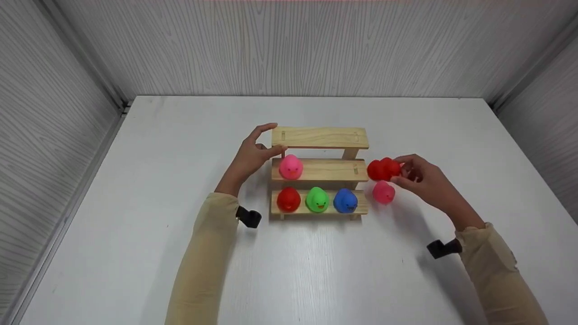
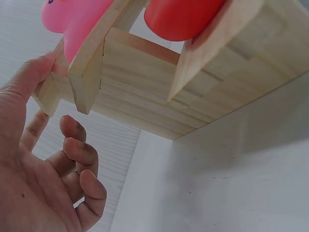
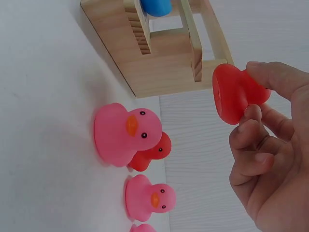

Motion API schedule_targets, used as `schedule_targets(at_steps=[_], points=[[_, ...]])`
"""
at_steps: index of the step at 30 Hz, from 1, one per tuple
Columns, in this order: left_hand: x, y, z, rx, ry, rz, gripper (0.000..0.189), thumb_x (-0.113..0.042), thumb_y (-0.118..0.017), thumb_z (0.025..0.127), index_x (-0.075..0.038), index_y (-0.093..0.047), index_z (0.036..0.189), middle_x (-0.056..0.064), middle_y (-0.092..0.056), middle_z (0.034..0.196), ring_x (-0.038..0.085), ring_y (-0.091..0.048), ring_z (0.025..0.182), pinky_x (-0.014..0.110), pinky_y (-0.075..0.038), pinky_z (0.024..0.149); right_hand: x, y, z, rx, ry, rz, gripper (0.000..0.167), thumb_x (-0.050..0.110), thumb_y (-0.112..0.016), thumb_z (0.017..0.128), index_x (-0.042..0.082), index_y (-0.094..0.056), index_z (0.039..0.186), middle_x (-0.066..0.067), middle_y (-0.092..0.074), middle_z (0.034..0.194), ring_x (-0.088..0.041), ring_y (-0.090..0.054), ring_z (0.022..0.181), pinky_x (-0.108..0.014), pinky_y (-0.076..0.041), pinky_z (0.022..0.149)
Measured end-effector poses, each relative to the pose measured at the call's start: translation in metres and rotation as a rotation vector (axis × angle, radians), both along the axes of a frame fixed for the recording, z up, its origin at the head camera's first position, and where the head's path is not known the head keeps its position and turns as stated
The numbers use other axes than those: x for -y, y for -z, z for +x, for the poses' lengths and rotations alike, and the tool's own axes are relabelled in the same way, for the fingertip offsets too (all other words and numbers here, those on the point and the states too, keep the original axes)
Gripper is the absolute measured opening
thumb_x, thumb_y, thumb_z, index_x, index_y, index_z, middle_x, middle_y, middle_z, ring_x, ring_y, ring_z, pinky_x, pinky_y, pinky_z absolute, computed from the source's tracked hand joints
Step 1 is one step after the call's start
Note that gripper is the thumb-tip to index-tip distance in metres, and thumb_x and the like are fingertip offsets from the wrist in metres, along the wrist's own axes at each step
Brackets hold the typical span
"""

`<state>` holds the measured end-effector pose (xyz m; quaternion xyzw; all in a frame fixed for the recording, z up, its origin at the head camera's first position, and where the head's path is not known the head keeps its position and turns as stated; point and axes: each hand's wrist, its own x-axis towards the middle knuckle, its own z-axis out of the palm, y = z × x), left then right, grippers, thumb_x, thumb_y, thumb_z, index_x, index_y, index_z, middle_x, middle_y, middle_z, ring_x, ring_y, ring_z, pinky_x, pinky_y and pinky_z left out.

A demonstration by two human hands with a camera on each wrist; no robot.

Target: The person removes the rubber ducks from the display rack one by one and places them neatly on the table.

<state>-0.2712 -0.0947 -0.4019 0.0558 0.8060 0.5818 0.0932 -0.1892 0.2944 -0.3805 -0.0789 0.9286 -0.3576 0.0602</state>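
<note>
My left hand (image 1: 253, 158) grips the left end of the top tier of a three-tier wooden stand (image 1: 323, 136), thumb at the front edge and index finger at the back. Its other fingers are loosely curled in the left wrist view. Just right of the middle tier, my right hand (image 1: 422, 178) pinches a red rubber duck (image 3: 236, 94) between thumb and fingers, above the table. A pink duck (image 1: 291, 167) sits at the left of the middle tier. Along the bottom tier stand a red duck (image 1: 288, 200), a green duck (image 1: 317, 200) and a blue duck (image 1: 346, 201).
Beside the stand's right end, a pink duck (image 3: 126, 133) stands on the white table (image 1: 180, 271). Behind it is a red duck (image 3: 152, 153), partly hidden, with another pink duck (image 3: 145, 198) close by. Pale wood-grain panels (image 1: 293, 49) enclose the table's back and sides.
</note>
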Motion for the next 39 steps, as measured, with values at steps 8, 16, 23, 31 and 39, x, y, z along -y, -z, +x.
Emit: schedule_targets(at_steps=[8, 16, 23, 31, 39], points=[[0.001, 0.000, 0.002, -0.013, 0.008, -0.010, 0.069, -0.040, -0.073, 0.083, -0.034, -0.041, 0.143, 0.005, -0.059, 0.099, 0.012, -0.047, 0.073, 0.029, -0.034, 0.067, -0.017, 0.009, 0.005, -0.014, 0.017, 0.008, 0.045, 0.027, -0.065, 0.093, 0.008, -0.049, 0.131, -0.005, -0.050, 0.098, -0.017, -0.049, 0.082, -0.021, -0.044, 0.062], [0.000, 0.000, 0.002, -0.008, -0.004, -0.018, 0.067, -0.041, -0.074, 0.082, -0.036, -0.043, 0.142, 0.005, -0.060, 0.100, 0.016, -0.049, 0.076, 0.030, -0.035, 0.068, -0.029, 0.017, 0.011, -0.031, 0.016, 0.023, 0.043, 0.026, -0.065, 0.093, 0.007, -0.049, 0.129, -0.005, -0.052, 0.097, -0.017, -0.051, 0.081, -0.020, -0.046, 0.062], [0.000, 0.000, 0.003, -0.007, -0.001, -0.009, 0.069, -0.041, -0.074, 0.082, -0.034, -0.041, 0.143, 0.006, -0.059, 0.103, 0.027, -0.051, 0.084, 0.031, -0.035, 0.069, -0.038, 0.025, 0.015, -0.007, 0.022, 0.033, 0.043, 0.028, -0.064, 0.093, 0.006, -0.049, 0.126, -0.006, -0.053, 0.098, -0.018, -0.053, 0.082, -0.022, -0.048, 0.063], [-0.002, 0.000, 0.003, -0.002, 0.001, -0.012, 0.069, -0.041, -0.074, 0.083, -0.034, -0.041, 0.143, 0.007, -0.059, 0.106, 0.026, -0.051, 0.084, 0.030, -0.034, 0.070, -0.050, 0.033, 0.018, 0.029, 0.038, 0.055, 0.045, 0.028, -0.064, 0.093, 0.002, -0.048, 0.126, -0.012, -0.054, 0.104, -0.025, -0.053, 0.088, -0.022, -0.049, 0.065], [-0.003, -0.003, 0.006, -0.010, 0.016, 0.015, 0.067, -0.038, -0.073, 0.084, -0.032, -0.042, 0.143, 0.005, -0.055, 0.088, 0.014, -0.043, 0.071, 0.028, -0.034, 0.065, -0.056, 0.037, 0.018, 0.074, 0.051, 0.066, 0.047, 0.029, -0.064, 0.093, 0.002, -0.046, 0.127, -0.014, -0.054, 0.108, -0.026, -0.054, 0.091, -0.022, -0.050, 0.067]])
